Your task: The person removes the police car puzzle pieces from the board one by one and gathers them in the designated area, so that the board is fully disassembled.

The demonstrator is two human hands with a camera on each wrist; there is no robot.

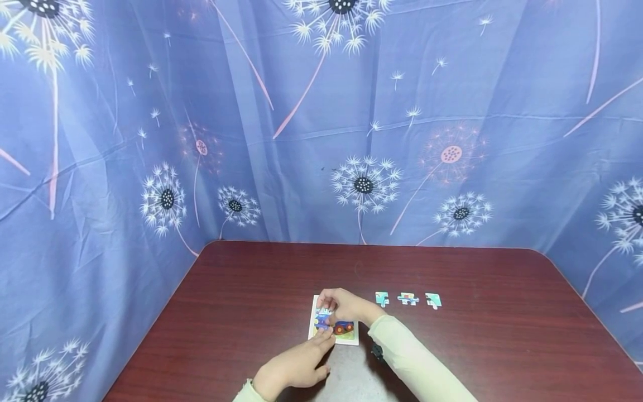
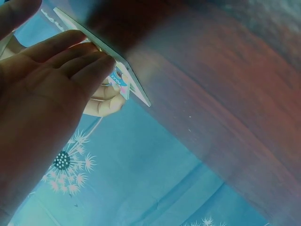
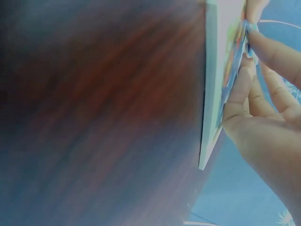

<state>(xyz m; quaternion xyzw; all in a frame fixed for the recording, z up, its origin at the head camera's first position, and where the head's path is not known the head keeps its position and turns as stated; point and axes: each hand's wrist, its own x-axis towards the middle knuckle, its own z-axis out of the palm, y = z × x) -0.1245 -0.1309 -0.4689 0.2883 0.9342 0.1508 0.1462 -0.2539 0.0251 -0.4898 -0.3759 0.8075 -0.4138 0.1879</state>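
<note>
A small picture puzzle in a white-edged tray (image 1: 354, 338) lies on the table, showing a blue vehicle with red wheels. Over its left part, my right hand (image 1: 346, 306) pinches a puzzle piece (image 2: 124, 88) between thumb and fingers; the piece stands tilted against the picture. From the front left, my left hand (image 1: 301, 362) reaches in with fairly straight fingers, their tips at the tray's lower left near the piece. In the right wrist view the piece (image 3: 250, 41) shows edge-on at the picture. My fingers hide much of the picture's left side.
Three loose puzzle pieces lie in a row right of the tray: a left one (image 1: 382, 298), a middle one (image 1: 408, 298) and a right one (image 1: 433, 300). The dark red-brown table (image 1: 502, 335) meets a blue dandelion-print cloth (image 1: 301, 184) behind and at both sides.
</note>
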